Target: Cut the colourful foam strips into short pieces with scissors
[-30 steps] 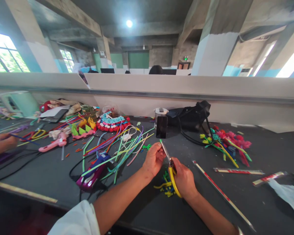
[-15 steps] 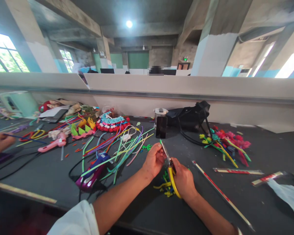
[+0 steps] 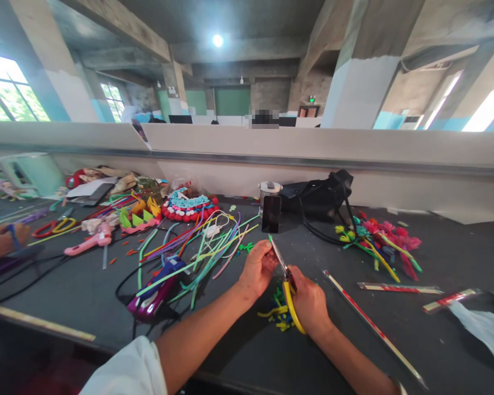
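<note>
Yellow-handled scissors (image 3: 291,307) are gripped in my right hand (image 3: 310,302), their blades pointing up and away from me. My left hand (image 3: 257,270) is pinched closed beside the blades, on a small green piece (image 3: 270,238), probably pipe cleaner, whose tip shows by the blade ends. Below both hands lies a small heap of cut yellow, green and blue fuzzy bits (image 3: 282,318). A dark phone (image 3: 271,214) stands upright just beyond my fingers, leaning against a lidded cup (image 3: 270,189).
Left of my arms lie loose pipe cleaners (image 3: 214,252), a purple device (image 3: 156,293) and a pink glue gun (image 3: 91,241). A co-worker's hand (image 3: 4,241) is at the far left. On the right are a black bag (image 3: 323,197), fuzzy flowers (image 3: 389,238) and wrapped sticks (image 3: 374,326).
My hands and the scissors stay almost still. At the far left, the co-worker's hand has shifted slightly, and the blue strand in it now appears bent upright.
</note>
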A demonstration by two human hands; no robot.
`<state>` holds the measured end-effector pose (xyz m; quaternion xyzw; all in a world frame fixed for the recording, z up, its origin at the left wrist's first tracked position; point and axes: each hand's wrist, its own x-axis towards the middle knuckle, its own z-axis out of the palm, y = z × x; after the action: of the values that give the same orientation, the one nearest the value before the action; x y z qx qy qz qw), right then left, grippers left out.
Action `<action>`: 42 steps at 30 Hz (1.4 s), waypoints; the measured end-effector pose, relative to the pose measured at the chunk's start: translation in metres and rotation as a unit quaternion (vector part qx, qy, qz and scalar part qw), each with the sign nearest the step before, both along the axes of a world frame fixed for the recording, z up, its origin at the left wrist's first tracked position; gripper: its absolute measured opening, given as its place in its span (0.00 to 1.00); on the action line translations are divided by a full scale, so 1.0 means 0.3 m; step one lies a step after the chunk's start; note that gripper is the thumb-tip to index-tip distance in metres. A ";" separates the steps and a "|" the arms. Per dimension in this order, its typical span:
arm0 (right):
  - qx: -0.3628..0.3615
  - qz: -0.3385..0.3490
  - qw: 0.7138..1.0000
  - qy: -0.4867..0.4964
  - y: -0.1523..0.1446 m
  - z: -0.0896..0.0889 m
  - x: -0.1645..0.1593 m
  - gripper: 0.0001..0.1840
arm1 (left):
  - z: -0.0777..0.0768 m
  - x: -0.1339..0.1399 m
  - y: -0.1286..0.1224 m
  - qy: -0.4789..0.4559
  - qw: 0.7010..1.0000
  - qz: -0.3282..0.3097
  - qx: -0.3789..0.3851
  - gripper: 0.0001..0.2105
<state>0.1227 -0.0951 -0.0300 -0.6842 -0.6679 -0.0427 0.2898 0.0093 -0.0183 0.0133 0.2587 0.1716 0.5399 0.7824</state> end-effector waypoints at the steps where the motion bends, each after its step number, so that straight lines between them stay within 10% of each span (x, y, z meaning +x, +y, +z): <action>1: 0.001 0.002 1.000 0.001 0.000 0.000 0.001 0.15 | 0.001 0.000 0.000 0.003 1.000 0.001 0.002 0.09; 33: 0.007 -0.009 0.999 0.041 0.014 -0.010 0.021 0.13 | 0.000 -0.003 0.002 0.029 0.999 -0.002 0.045 0.10; 38: 0.064 0.008 0.983 0.174 0.029 0.007 0.034 0.14 | -0.027 -0.001 0.014 0.191 0.975 0.054 0.104 0.04; 42: 0.132 0.010 0.962 0.237 0.038 0.021 0.044 0.17 | -0.047 0.004 0.004 0.392 0.890 0.088 0.214 0.04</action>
<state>0.1360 -0.0836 -0.0238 -0.6236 -0.5755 0.0360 0.5278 0.0103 -0.0172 -0.0007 0.5944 0.3667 0.4845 0.5268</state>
